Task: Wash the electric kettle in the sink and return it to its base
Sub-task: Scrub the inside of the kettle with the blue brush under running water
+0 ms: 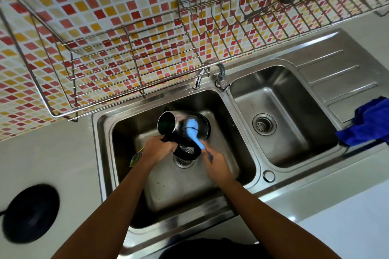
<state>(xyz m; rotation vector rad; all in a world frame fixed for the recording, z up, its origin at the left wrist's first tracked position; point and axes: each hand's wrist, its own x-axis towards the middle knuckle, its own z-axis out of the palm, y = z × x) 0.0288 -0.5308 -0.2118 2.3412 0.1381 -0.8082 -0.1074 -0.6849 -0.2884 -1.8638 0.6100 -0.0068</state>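
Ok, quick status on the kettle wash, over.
Left hand grips kettle handle over left sink. Right hand scrubs its side with blue brush. Base waits on counter, nothing blocking.

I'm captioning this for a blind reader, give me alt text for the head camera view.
Over the left sink basin, the left hand holds a steel kettle by its black handle while the right hand scrubs its side with a blue brush. The kettle's black base sits on the counter, left.

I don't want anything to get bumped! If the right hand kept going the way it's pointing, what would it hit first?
Probably the kettle: the right hand points its blue brush up-left, already on the kettle's steel side.
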